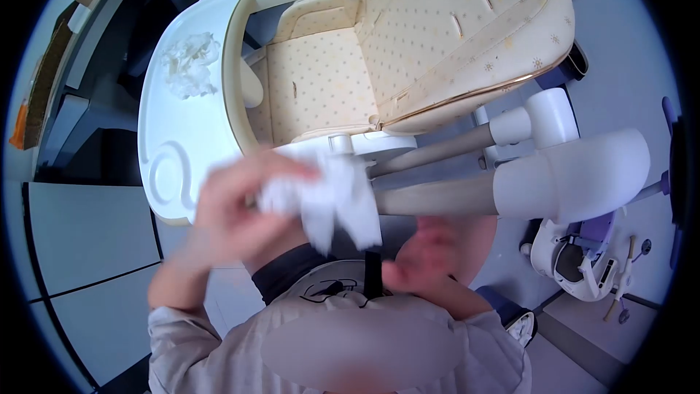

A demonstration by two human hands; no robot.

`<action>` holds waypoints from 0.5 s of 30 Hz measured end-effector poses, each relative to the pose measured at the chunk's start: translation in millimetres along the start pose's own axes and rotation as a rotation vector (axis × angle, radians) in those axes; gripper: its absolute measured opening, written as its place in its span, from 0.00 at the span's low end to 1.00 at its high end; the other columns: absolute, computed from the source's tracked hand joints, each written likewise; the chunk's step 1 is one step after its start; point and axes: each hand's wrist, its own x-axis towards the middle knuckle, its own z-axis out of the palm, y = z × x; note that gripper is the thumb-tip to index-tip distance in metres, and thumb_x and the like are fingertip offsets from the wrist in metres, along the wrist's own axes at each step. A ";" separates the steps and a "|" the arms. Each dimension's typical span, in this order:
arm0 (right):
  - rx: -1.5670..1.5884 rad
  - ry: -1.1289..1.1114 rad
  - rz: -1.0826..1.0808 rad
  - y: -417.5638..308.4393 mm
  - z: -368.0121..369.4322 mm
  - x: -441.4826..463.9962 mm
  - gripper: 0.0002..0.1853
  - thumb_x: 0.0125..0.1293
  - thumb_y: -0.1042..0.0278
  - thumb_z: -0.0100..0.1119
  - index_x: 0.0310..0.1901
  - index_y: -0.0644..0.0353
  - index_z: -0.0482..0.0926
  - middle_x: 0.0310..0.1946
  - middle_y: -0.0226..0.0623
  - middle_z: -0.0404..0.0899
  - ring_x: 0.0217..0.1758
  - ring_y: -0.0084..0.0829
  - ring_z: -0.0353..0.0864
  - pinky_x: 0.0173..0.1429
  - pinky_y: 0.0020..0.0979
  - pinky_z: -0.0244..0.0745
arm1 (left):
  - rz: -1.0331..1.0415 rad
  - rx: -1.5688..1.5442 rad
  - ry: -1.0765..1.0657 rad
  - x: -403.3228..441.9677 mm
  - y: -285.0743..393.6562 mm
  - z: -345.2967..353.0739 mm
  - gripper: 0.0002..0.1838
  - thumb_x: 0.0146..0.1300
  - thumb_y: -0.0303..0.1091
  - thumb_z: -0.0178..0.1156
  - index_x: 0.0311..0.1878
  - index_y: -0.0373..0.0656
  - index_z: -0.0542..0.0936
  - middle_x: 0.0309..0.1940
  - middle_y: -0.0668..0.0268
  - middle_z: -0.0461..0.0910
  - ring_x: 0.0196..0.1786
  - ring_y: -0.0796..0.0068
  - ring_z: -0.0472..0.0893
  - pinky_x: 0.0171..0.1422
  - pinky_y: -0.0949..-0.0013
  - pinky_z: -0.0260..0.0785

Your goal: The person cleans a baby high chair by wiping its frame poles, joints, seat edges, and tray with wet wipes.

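Observation:
A white tissue or wipe hangs loosely from my left hand, whose fingers are closed on its upper left part; both are blurred by motion. My right hand is to the right of the tissue, below a grey leg tube of the high chair. Its thumb stands apart from the half-curled, blurred fingers, and nothing shows in it. Ahead is the high chair's cream patterned seat. On its white tray lies a heap of crumpled white tissues.
White end caps on the chair's leg tubes jut out to the right. A white and purple child's ride-on toy stands on the floor at right. Near my right elbow is a dark bin with white material inside.

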 end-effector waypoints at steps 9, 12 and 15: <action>0.251 0.081 0.385 8.7 45.8 32.6 0.26 0.66 0.73 0.57 0.60 0.65 0.54 0.56 0.53 0.66 0.50 0.38 0.76 0.59 0.43 0.73 | 0.041 0.283 -0.564 117.2 -91.5 22.8 0.18 0.52 0.15 0.52 0.43 0.36 0.85 0.43 0.56 0.83 0.43 0.64 0.82 0.47 0.68 0.73; 0.352 0.060 0.272 24.8 51.0 20.9 0.18 0.62 0.80 0.57 0.52 0.68 0.63 0.49 0.51 0.70 0.45 0.37 0.79 0.52 0.37 0.76 | -0.011 0.223 -0.668 118.8 -97.3 14.8 0.19 0.50 0.14 0.51 0.43 0.37 0.85 0.42 0.55 0.84 0.43 0.61 0.82 0.47 0.66 0.73; 0.217 -0.056 0.241 30.5 48.2 25.0 0.16 0.71 0.70 0.52 0.52 0.67 0.57 0.43 0.46 0.70 0.35 0.33 0.78 0.40 0.36 0.82 | -0.014 0.276 -0.753 116.4 -98.8 0.3 0.19 0.48 0.14 0.51 0.41 0.37 0.86 0.40 0.56 0.84 0.41 0.61 0.82 0.46 0.66 0.73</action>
